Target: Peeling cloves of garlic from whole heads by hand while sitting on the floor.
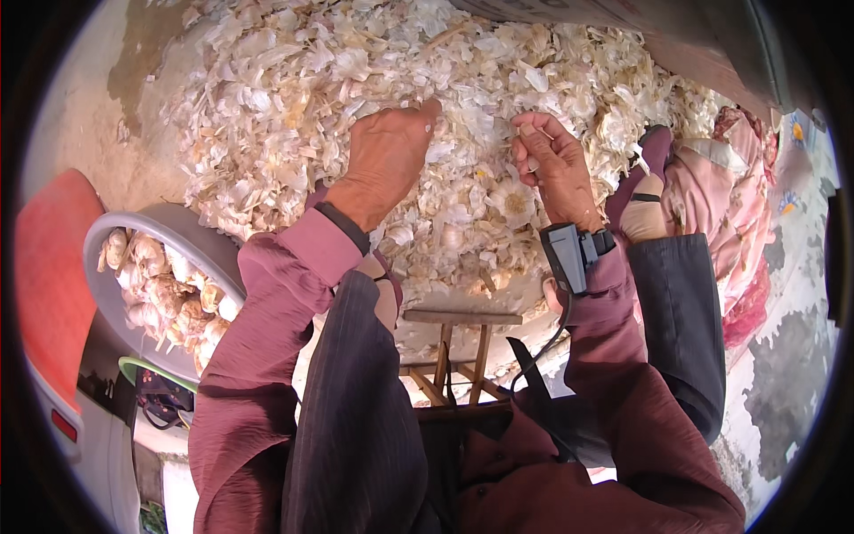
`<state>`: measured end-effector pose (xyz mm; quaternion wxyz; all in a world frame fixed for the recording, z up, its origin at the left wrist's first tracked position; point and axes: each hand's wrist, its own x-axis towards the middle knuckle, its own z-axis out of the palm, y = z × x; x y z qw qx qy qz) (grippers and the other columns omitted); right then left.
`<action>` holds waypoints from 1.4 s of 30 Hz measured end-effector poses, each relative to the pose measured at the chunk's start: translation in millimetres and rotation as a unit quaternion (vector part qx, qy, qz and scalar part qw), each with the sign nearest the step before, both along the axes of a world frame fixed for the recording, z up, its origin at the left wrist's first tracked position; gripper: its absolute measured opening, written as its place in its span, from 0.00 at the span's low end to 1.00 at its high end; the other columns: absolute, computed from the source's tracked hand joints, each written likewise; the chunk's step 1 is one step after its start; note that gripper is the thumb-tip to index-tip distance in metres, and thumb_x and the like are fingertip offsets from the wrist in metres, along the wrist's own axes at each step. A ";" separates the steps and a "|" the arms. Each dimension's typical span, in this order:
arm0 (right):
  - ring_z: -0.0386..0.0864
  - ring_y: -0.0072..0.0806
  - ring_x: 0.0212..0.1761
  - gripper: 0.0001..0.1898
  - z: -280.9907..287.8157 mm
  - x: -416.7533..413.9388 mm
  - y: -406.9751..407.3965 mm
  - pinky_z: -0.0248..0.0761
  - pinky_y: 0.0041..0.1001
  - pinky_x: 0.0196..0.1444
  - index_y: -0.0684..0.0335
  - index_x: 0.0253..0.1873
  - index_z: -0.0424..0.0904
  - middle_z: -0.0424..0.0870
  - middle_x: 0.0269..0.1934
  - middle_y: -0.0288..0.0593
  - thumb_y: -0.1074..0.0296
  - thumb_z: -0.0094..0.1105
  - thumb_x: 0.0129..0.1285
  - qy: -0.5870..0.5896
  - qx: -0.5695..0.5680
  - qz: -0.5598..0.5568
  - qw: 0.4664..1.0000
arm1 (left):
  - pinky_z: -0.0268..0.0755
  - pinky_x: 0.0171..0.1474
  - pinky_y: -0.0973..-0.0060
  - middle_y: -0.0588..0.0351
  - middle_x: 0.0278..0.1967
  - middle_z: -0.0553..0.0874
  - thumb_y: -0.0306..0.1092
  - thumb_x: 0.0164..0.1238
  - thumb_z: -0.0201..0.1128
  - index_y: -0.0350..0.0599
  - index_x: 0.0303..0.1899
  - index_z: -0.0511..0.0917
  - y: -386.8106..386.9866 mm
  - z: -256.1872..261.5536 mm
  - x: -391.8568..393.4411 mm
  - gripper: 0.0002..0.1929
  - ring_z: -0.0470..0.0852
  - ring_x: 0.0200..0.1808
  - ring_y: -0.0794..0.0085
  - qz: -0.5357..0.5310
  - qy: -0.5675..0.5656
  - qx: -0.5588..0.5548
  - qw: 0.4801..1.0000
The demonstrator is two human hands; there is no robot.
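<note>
Both my hands hover over a broad heap of dry garlic skins [267, 127]. My left hand [390, 153] shows its back, with the thumb pointing away from me; its other fingers are hidden beneath it. To its right, my right hand [554, 157] has curled fingers, the thumb pressed towards the index finger. A small pale piece [532, 164], perhaps garlic, shows among those fingers. Just below and left of the right hand, a garlic bulb [515, 200] lies in the skins. The two hands are apart.
A grey basin [160, 217] of garlic bulbs [167, 294] tilts at my left, near an orange-red panel [57, 267]. A small wooden stool [462, 317] stands between my legs. Pink cloth [707, 193] lies right of my foot; a large sack [694, 40] is at the upper right.
</note>
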<state>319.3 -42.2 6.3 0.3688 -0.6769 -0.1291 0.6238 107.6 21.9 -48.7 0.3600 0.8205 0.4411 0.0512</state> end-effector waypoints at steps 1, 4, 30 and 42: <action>0.71 0.17 0.26 0.08 0.8 -1.9 -1.9 0.64 0.21 0.25 0.62 0.43 0.77 0.79 0.31 0.33 0.64 0.56 0.74 -0.088 0.011 0.100 0.991 | 0.76 0.36 0.60 0.46 0.27 0.84 0.29 0.64 0.60 0.43 0.45 0.77 0.0 -1.2 0.7 0.09 0.84 0.32 0.51 -0.001 0.001 -0.002 1.000; 0.78 0.34 0.29 0.09 5.4 -12.4 -1.7 0.70 0.32 0.31 0.63 0.39 0.79 0.82 0.28 0.42 0.63 0.59 0.69 -0.302 0.008 0.352 0.886 | 0.77 0.36 0.61 0.46 0.27 0.84 0.29 0.62 0.60 0.41 0.43 0.76 -1.3 -3.6 5.8 0.09 0.85 0.32 0.51 -0.058 0.010 0.035 0.998; 0.84 0.52 0.36 0.17 -29.1 -48.3 13.0 0.74 0.44 0.38 0.57 0.55 0.66 0.84 0.31 0.52 0.61 0.59 0.66 -0.407 0.023 0.450 0.794 | 0.74 0.36 0.56 0.44 0.23 0.81 0.31 0.64 0.62 0.43 0.42 0.75 -24.9 21.8 -11.4 0.08 0.83 0.30 0.46 0.110 -0.013 -0.133 0.985; 0.82 0.50 0.37 0.10 -39.3 -47.4 20.5 0.74 0.43 0.37 0.60 0.47 0.70 0.84 0.36 0.49 0.64 0.58 0.67 -0.421 0.156 0.475 0.757 | 0.71 0.35 0.72 0.53 0.28 0.83 0.28 0.68 0.63 0.41 0.40 0.77 -52.8 36.2 -34.4 0.04 0.78 0.29 0.72 0.202 -0.188 -0.316 0.908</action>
